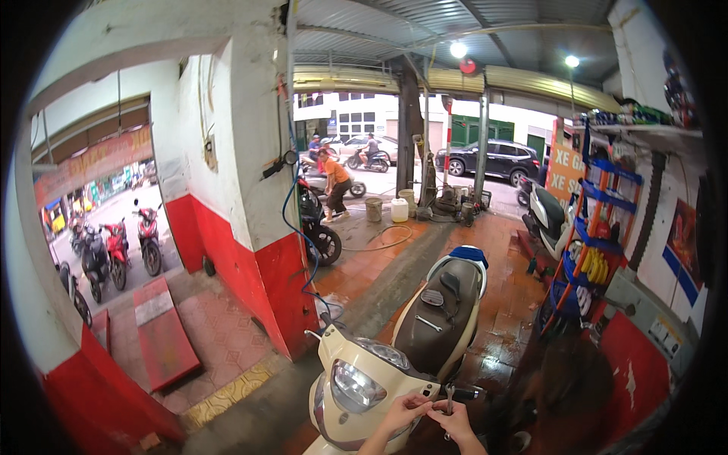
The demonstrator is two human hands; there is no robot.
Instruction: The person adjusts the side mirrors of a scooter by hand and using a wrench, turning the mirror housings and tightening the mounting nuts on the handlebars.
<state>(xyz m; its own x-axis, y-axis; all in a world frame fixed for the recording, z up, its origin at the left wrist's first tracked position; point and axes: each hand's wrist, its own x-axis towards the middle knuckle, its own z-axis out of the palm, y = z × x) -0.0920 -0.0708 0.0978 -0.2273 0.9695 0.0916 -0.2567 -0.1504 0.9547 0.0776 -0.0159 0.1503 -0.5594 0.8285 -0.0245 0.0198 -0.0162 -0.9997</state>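
A cream scooter (345, 428) stands facing me. My left hand (404, 413) and my right hand (455, 425) are close together beside its handlebar grip (469, 393). The right hand is closed on a slim metal wrench (449, 396) that points upward. Pinched fingers of the left hand meet the right fingertips; anything between them is too small to make out. On the scooter's brown seat (417, 349) lie another wrench (428, 323) and two detached mirrors (432, 297), with a blue cloth (469, 255) at the seat's rear end.
At right stands a blue-shelved rack (580, 246) with supplies, beside a grey metal box (644, 315). A red-and-white pillar (262, 227) carries a blue hose (292, 250). Farther off, a person in orange (335, 182) bends by a motorbike; buckets (374, 210) stand nearby.
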